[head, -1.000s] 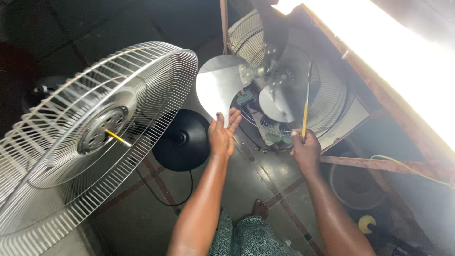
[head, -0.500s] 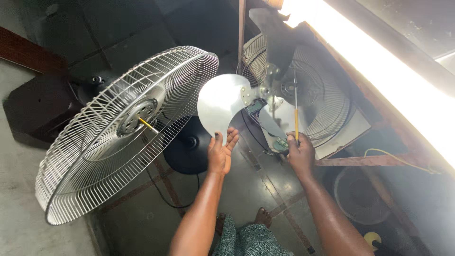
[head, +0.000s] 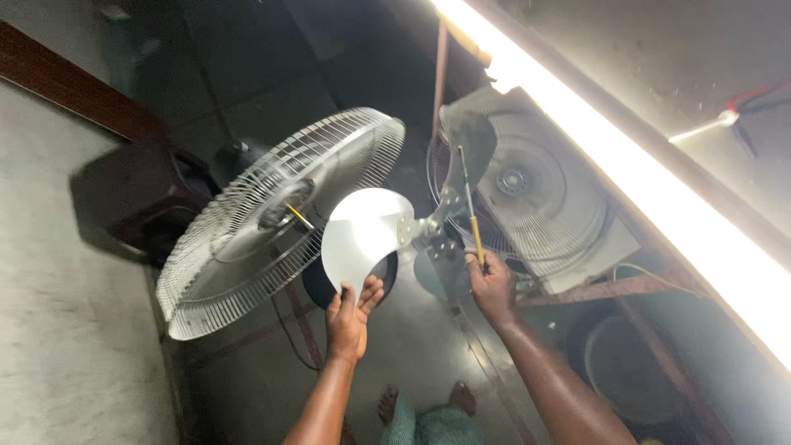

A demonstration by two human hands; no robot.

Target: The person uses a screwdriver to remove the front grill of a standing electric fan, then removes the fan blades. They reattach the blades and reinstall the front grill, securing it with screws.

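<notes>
Beside the chromed wire fan guard (head: pixel 272 222), the fan blade (head: pixel 362 235) looked like smooth, glossy metal.

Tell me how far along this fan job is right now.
Done: the front grille is off and stands leaning to the left, so the blades are exposed. In hand: the left hand steadies a metal blade while the right hand holds a yellow-handled screwdriver by the hub. Left: the blade set remains mounted in front of the rear grille.

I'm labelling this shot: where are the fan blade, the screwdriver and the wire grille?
fan blade (head: pixel 362 235), head view, middle of blade.
screwdriver (head: pixel 470 210), head view, shaft.
wire grille (head: pixel 247 247), head view, wires.
</notes>
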